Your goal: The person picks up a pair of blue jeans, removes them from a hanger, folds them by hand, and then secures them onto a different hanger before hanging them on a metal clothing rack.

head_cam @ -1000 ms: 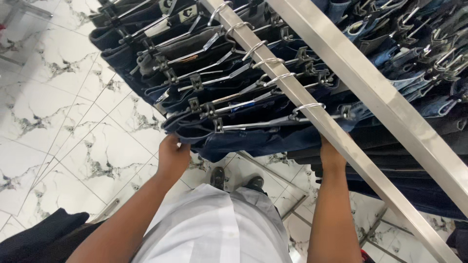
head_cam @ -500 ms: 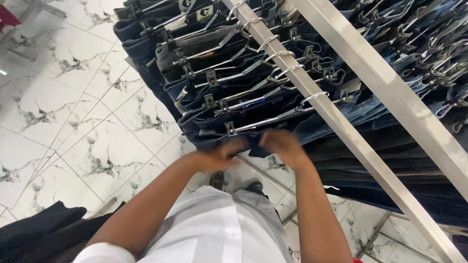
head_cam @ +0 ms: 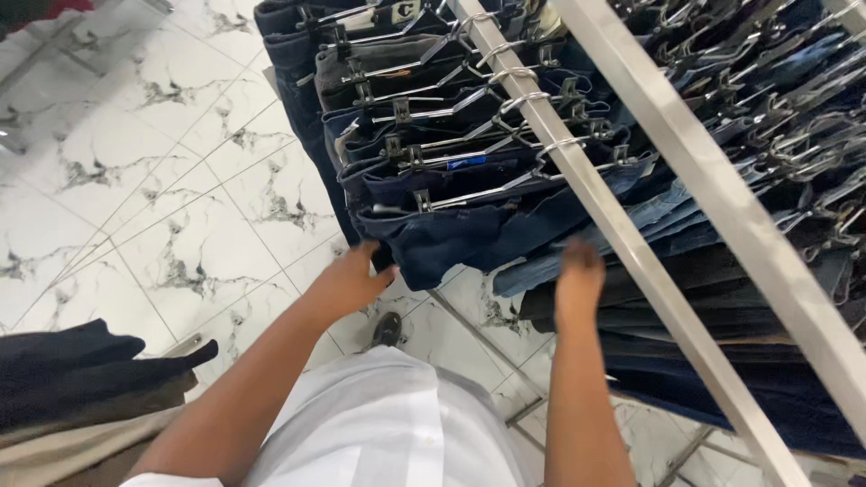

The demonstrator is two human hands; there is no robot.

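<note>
Several pairs of dark blue jeans (head_cam: 451, 230) hang on metal clip hangers (head_cam: 469, 185) from a slanted steel rail (head_cam: 595, 207). My left hand (head_cam: 350, 280) is at the lower left edge of the nearest pair, fingers curled around the fabric. My right hand (head_cam: 577, 278) reaches up beside the rail with its fingers laid flat against the lighter blue denim (head_cam: 541, 266) just behind that pair. Both forearms rise from the bottom of the view, above my white shirt (head_cam: 388, 424).
A second, wider steel bar (head_cam: 722, 198) runs parallel on the right, with more hung jeans (head_cam: 794, 135) beyond it. The white marble tile floor (head_cam: 153, 198) lies to the left. Dark and tan folded garments (head_cam: 72, 388) sit at the lower left. The rack's base bars (head_cam: 505, 361) cross the floor below.
My hands were together under the front pair half a second ago; they have since spread apart, the left to the jeans' edge and the right toward the rail. The view has shifted.
</note>
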